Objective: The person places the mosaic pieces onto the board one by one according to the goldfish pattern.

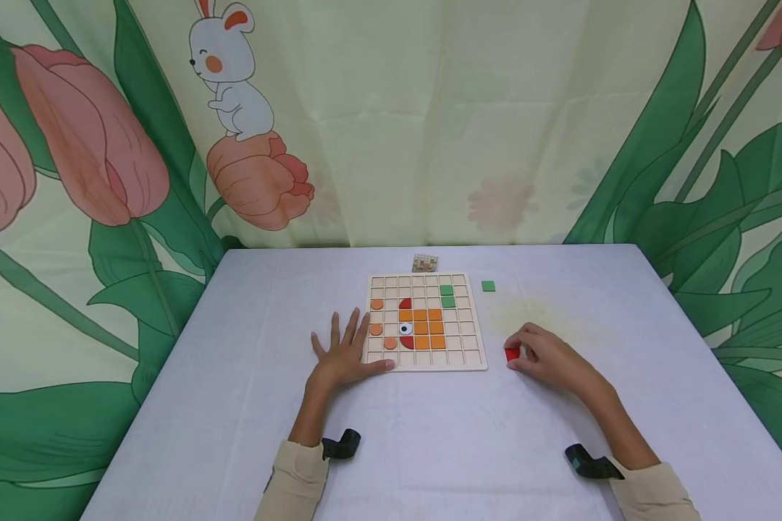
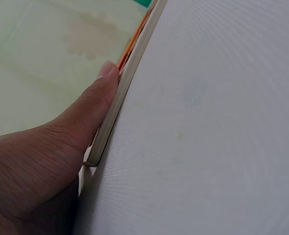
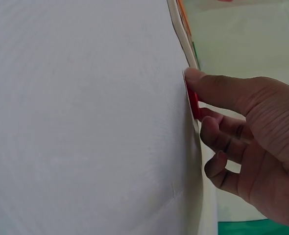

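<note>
A light wooden grid board [image 1: 463,340] lies on the white table, with orange square tiles [image 1: 420,327], red quarter-round tiles [image 1: 405,304], orange discs [image 1: 376,329], green tiles [image 1: 447,302] and an eye tile [image 1: 406,328] in its cells. My left hand [image 1: 344,359] spreads its fingers at the board's left side, thumb resting on the near left corner; in the left wrist view the thumb [image 2: 93,105] lies along the board's edge. To the right of the board, my right hand [image 1: 547,354] pinches a small red tile [image 3: 192,102] between thumb and fingers, close over the tabletop.
A loose green tile [image 1: 488,286] lies past the board's right edge. Behind the board sits a small patterned card or pad [image 1: 425,263]. A printed curtain [image 1: 430,145] hangs along the table's far edge.
</note>
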`<state>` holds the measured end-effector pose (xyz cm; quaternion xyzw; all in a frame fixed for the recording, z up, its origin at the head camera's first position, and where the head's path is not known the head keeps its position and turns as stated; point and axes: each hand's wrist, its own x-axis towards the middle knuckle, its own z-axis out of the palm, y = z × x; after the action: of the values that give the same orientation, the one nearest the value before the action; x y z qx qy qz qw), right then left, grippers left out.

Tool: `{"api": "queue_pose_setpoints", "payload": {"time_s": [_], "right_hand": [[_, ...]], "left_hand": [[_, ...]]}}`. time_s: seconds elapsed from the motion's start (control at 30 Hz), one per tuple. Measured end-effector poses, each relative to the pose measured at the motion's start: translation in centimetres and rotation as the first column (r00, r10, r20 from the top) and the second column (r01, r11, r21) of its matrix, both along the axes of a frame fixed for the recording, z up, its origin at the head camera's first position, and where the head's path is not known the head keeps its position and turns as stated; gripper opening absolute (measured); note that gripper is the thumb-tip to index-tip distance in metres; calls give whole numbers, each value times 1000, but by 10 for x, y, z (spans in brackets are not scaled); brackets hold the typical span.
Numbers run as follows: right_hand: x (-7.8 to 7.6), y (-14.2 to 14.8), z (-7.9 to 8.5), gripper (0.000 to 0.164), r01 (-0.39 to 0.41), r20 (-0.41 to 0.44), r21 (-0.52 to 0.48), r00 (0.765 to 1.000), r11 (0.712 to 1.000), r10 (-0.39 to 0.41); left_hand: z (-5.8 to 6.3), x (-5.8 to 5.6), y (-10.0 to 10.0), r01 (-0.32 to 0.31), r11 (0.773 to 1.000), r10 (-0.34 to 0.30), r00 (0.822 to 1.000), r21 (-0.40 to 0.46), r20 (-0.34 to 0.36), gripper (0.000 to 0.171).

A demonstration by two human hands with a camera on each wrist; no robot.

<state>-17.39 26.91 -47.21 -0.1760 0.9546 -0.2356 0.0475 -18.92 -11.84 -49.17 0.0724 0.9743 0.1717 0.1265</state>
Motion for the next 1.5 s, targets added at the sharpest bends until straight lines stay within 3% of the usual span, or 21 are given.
{"api": "queue_pose_setpoints", "payload": {"time_s": [0.57,0.9,1.5], "right_hand": [[-6,-8,3,22,-14,2,65,1000,998,13],[-16,-24,12,17,-63,-97,53,993,997,68],[-37,-81,14,25,-111,-29,78,993,991,114]], "left_hand": [[-2,-1,-1,6,1000,-6,1000,6,6,111],[-1,0,-1,-2,1000,2,1000,16,0,110],[-4,0,0,-10,1000,11,1000,17,-19,111]]}}
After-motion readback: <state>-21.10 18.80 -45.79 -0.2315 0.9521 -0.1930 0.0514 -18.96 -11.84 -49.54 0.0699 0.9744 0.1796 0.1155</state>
